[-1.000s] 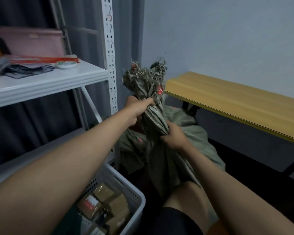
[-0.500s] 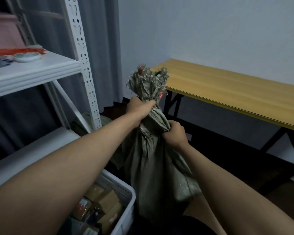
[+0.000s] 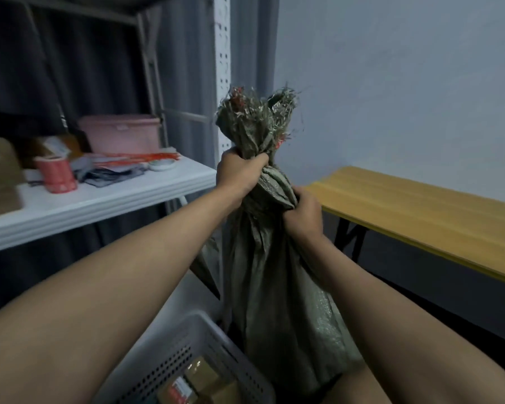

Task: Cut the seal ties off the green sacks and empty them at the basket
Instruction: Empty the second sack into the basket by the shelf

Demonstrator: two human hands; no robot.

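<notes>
Higher now than half a second ago, the green sack (image 3: pixel 274 287) hangs mid-frame beside the white basket (image 3: pixel 204 342) at the bottom. Both hands clench its gathered neck: left hand (image 3: pixel 239 173) above, right hand (image 3: pixel 303 214) just below. Its frayed top flares upward.

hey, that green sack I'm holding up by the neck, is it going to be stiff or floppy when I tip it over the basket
Probably floppy: the green sack hangs in loose folds below where the left hand and right hand grip its bunched neck. It likely carries some weight, since both hands hold it. The woven cloth looks coarse, so probably not slippery.
</notes>
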